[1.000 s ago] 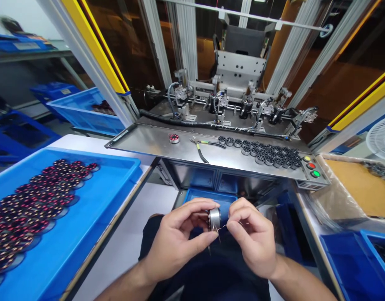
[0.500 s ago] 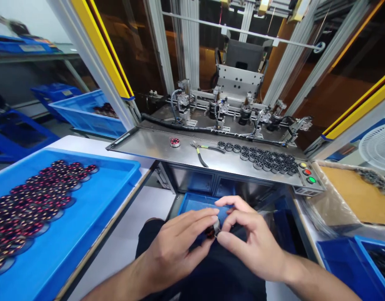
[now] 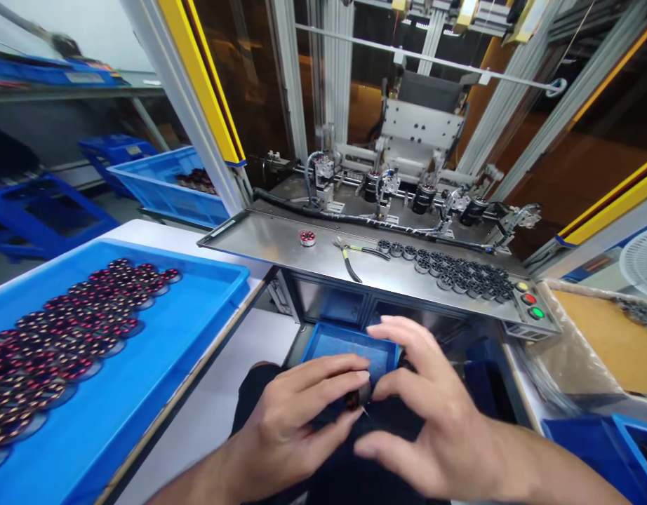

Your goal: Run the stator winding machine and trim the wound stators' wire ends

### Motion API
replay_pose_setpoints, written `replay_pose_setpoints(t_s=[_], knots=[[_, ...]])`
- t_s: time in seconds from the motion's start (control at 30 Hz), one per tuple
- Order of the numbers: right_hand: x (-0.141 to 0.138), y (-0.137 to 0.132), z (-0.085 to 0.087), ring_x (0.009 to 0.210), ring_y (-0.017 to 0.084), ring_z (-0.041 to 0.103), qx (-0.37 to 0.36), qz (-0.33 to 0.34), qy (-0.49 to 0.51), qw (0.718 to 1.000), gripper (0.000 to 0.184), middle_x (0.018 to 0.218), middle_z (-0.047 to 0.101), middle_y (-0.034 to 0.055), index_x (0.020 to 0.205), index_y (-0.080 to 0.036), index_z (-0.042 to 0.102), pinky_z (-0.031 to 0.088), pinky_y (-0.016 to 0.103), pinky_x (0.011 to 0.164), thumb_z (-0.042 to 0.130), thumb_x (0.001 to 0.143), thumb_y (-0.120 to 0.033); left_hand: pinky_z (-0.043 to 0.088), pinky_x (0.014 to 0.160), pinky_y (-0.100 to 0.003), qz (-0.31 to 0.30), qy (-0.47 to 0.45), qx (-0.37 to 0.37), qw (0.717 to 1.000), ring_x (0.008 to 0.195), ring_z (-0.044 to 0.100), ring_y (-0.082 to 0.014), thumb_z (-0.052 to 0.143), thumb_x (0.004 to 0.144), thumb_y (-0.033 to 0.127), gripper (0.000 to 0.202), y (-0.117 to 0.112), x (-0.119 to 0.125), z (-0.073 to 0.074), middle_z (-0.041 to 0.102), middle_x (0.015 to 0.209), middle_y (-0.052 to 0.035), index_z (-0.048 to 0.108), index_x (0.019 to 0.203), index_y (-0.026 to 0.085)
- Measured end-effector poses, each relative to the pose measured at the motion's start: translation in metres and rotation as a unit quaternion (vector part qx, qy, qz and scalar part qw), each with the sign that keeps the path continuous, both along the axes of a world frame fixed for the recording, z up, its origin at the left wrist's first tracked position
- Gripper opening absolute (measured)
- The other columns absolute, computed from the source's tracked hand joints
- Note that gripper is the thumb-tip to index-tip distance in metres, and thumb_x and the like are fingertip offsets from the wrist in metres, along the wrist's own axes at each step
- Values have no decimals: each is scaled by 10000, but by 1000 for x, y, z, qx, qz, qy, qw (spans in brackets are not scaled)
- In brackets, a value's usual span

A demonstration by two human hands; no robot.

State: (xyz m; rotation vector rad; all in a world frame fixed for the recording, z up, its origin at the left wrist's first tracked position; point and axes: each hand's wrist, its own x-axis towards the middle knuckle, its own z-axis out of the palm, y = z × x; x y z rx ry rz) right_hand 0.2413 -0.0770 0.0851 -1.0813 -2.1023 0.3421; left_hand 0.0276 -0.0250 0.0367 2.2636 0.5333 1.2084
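On the near side of the shallow blue plastic tray (image 3: pixel 330 342), a small round grey-rimmed part with copper winding (image 3: pixel 353 400) is pinched between the thumb and fingers of the left hand (image 3: pixel 289 415). Its winding is turned leftward, its rim rightward; the exact axis is hidden. The right hand (image 3: pixel 443 405), near the tray's right corner, is spread wide and empty.

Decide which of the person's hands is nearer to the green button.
Right. The right hand is open, apart from the green button and to its left; the left hand, holding a small round part, is farther left.
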Motion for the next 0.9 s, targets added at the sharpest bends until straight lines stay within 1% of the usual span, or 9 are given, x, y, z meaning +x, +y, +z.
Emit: replay_pose_setpoints(t_s=[0.1, 0.2, 0.27, 0.37, 0.5, 0.6, 0.73, 0.83, 0.9], knots=[[-9, 2, 5, 1328, 283, 469, 14, 56, -46, 997, 44, 1313, 563, 184, 894, -146, 625, 406, 468, 1110, 616, 874, -108, 592, 896, -271, -6, -10, -34, 999, 1008, 735, -209, 702, 747, 13, 482, 0, -12, 0, 757, 1143, -92, 681, 1177, 230], [2, 28, 1, 1333, 252, 475, -34, 102, -84, 991, 58, 1275, 603, 136, 873, -169, 614, 427, 436, 1102, 592, 912, -132, 601, 866, -270, -7, -41, -156, 987, 1009, 733, -221, 752, 724, 29, 459, -1, -33, -7, 771, 1099, -70, 716, 1117, 264], [11, 65, -6, 1283, 237, 529, -50, 60, -102, 992, 80, 1247, 626, 111, 844, -185, 615, 453, 409, 1075, 611, 923, -195, 609, 830, -266, 7, -109, -258, 960, 1027, 726, -242, 773, 723, 60, 403, -3, -45, -14, 773, 1083, -76, 747, 1067, 268], [12, 138, -29, 1211, 254, 580, -19, -94, -116, 989, 182, 1256, 621, 152, 961, -158, 639, 452, 409, 1064, 690, 880, -313, 612, 815, -268, 42, -235, -386, 891, 986, 734, -245, 799, 728, 119, 310, -5, -48, -22, 764, 1092, -93, 775, 1012, 243], [-3, 215, -61, 1262, 319, 530, -24, -149, -150, 977, 427, 1310, 575, 193, 1196, -106, 598, 412, 521, 1081, 670, 894, -398, 609, 690, -211, 83, -333, -471, 812, 758, 737, -162, 840, 702, 167, 321, -6, -42, -27, 766, 1052, -87, 771, 1012, 218], [-9, 234, -75, 1117, 254, 610, -37, -153, -173, 972, 339, 1245, 617, 113, 1190, -166, 611, 497, 497, 981, 638, 926, -378, 600, 694, -204, 81, -338, -461, 817, 754, 722, -146, 836, 712, 160, 339, -5, -46, -32, 761, 1044, -88, 760, 1039, 208], [-2, 236, -81, 1047, 225, 626, -48, -141, -172, 974, 271, 1186, 631, 82, 1156, -162, 619, 531, 449, 912, 618, 944, -332, 610, 706, -239, 71, -352, -426, 830, 797, 717, -159, 792, 774, 209, 295, -5, -55, -38, 717, 1173, -88, 747, 1065, 227], [8, 241, -74, 994, 194, 629, -72, -136, -150, 977, 214, 1080, 654, 80, 1056, -120, 648, 506, 405, 909, 596, 953, -299, 609, 672, -243, 69, -361, -414, 832, 763, 708, -153, 731, 840, 282, 224, -8, -54, -37, 721, 1150, -84, 744, 1056, 223], [15, 244, -60, 963, 174, 627, -94, -138, -121, 979, 289, 999, 664, 104, 1034, -55, 655, 459, 365, 913, 516, 979, -303, 609, 670, -237, 73, -362, -414, 832, 766, 704, -144, 709, 860, 269, 174, -9, -49, -35, 720, 1142, -66, 747, 1026, 232]])
